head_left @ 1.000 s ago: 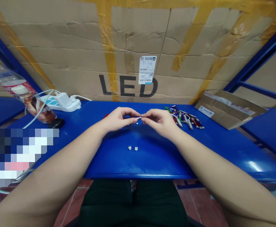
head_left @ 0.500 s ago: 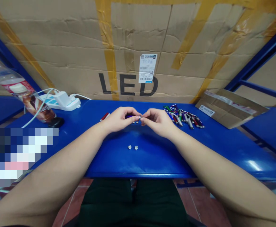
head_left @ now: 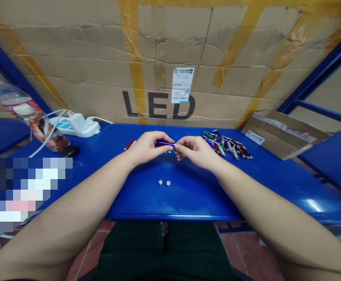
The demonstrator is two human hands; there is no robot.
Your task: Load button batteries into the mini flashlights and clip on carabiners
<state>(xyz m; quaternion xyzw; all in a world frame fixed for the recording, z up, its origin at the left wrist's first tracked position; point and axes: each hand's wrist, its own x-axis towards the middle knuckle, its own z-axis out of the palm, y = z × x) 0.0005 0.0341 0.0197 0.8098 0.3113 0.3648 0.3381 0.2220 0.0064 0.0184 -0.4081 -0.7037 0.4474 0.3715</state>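
Observation:
A slim purple metal tube (head_left: 165, 143), which looks like a keychain flashlight, lies level between my two hands. My left hand (head_left: 148, 147) is closed around its left part, thumb in front. My right hand (head_left: 194, 150) pinches the silver tip at its right end. Whether that tip is a separate piece, I cannot tell. Just below my left fingertips, small silver pieces (head_left: 169, 152) lie partly hidden on the blue table (head_left: 188, 203). Nearer to me rest two small silver round parts, a left one (head_left: 160, 182) and a right one (head_left: 168, 183). A red tube (head_left: 129, 144) lies beyond my left wrist.
Several coloured metal tubes with clips (head_left: 228, 146) are piled beyond my right hand. Behind them stands a small cardboard box (head_left: 284, 132). At left are a power strip (head_left: 88, 128) and a tilted drink bottle (head_left: 52, 136). A large carton (head_left: 100, 62) backs the table.
More of the purple tube now shows between my hands, where my fingers covered most of it before. My right fingertips have shifted slightly right, and the fingers have changed position.

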